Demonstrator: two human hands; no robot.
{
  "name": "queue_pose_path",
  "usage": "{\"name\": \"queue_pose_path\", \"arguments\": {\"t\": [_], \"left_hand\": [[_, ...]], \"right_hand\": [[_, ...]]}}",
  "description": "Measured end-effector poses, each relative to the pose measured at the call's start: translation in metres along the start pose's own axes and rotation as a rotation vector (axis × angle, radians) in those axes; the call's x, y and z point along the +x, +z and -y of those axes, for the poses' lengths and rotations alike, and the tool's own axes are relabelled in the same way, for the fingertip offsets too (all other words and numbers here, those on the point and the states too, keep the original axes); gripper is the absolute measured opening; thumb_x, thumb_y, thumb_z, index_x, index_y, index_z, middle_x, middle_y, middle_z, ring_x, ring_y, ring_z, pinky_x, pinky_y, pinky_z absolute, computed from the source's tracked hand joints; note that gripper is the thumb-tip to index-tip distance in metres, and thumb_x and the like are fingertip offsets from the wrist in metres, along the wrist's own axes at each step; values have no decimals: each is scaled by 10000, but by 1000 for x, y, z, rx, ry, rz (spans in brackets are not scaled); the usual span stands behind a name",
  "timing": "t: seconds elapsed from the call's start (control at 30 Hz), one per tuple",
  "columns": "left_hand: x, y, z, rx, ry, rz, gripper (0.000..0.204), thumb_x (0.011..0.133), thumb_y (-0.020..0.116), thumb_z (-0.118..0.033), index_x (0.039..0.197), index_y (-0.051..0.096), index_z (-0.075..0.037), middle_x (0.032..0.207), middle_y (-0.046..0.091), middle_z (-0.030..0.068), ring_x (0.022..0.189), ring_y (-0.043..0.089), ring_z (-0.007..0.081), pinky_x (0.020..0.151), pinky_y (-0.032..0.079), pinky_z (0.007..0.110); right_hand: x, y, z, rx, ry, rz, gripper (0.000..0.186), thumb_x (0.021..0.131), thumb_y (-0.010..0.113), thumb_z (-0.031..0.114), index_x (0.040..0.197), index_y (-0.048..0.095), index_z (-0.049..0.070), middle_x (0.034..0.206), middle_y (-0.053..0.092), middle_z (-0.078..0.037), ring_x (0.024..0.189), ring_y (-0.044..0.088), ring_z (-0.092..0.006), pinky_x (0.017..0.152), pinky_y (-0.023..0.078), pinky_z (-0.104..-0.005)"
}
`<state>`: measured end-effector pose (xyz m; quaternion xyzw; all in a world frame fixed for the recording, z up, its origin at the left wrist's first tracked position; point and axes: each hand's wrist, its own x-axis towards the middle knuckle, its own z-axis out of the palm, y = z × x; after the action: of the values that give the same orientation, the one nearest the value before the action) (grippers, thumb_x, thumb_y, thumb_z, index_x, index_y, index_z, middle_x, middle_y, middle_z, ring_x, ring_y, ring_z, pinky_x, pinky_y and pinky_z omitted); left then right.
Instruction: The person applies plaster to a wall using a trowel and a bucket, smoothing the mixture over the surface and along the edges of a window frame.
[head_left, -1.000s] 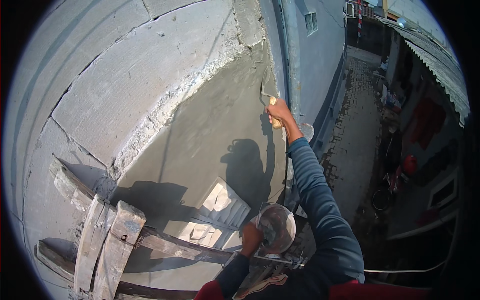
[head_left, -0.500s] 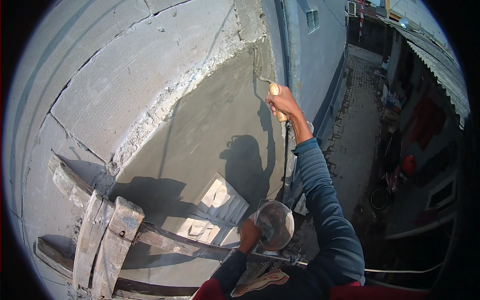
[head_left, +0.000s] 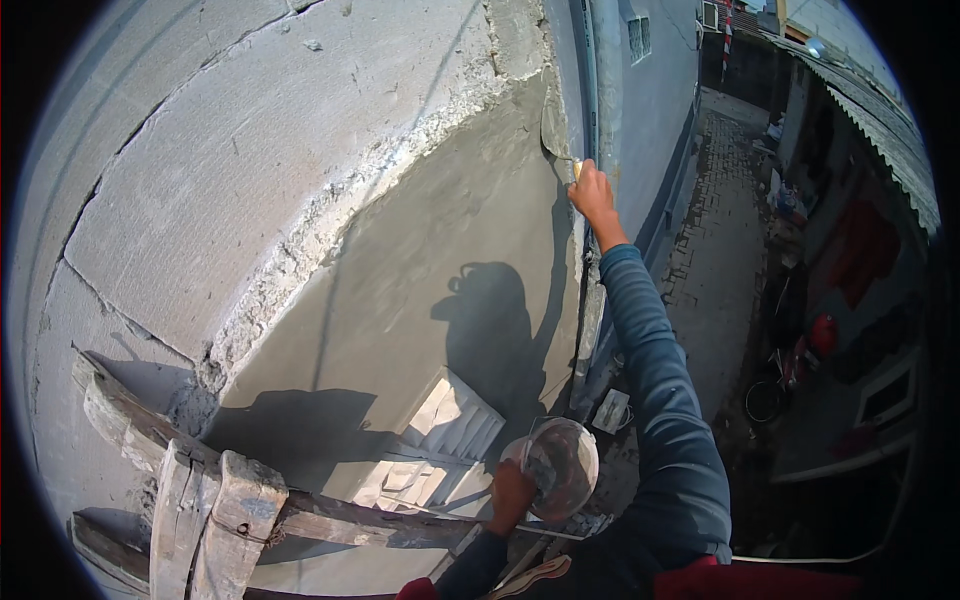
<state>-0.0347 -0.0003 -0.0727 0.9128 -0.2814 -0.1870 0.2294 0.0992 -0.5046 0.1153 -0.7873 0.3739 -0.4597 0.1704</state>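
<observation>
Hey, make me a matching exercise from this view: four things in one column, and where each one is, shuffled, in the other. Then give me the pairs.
Things
1. Trowel
2. Bucket
3. Corrugated roof
4. Wooden planks

Places
A. Lower left of the view
B. At the left hand
C. Upper right of the view
D. In the right hand

Pairs: 1-D, 2-B, 3-C, 4-A

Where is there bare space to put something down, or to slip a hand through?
Bare-looking: the paved lane, between the bluish wall and the clutter at right. A hand might pass in front of the grey plaster, between its rough white border and the trowel in the right hand. Crowded: around the bucket and left hand, and the wooden planks.
</observation>
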Motion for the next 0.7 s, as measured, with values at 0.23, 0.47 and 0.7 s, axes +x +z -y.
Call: {"name": "queue_pose_path", "arguments": {"t": [0.23, 0.47, 0.7], "left_hand": [[-2, -4, -7, 7, -33, 46, 310, 786, 669, -223, 953, 605, 30, 998, 633, 265, 939, 634, 453, 809, 510, 526], [3, -11, -11, 20, -52, 81, 318, 783, 661, -214, 965, 609, 42, 984, 637, 276, 947, 634, 456, 827, 502, 538], [7, -1, -4, 21, 45, -29, 274, 755, 650, -200, 865, 620, 50, 878, 643, 280, 844, 634, 459, 763, 500, 538]], "right_hand": [[-50, 29, -23, 54, 88, 80, 318, 754, 661, 87, 995, 511, -54, 899, 635, -343, 896, 621, -515, 794, 507, -553], [-88, 13, 22, 287, 153, 213, 228, 761, 611, 70, 913, 538, -84, 783, 633, -282, 682, 658, -414, 587, 534, -475], [-118, -43, 38, 808, 441, 378, 150, 772, 589, 9, 893, 542, -65, 602, 561, -129, 450, 584, -211, 389, 467, -366]]}}
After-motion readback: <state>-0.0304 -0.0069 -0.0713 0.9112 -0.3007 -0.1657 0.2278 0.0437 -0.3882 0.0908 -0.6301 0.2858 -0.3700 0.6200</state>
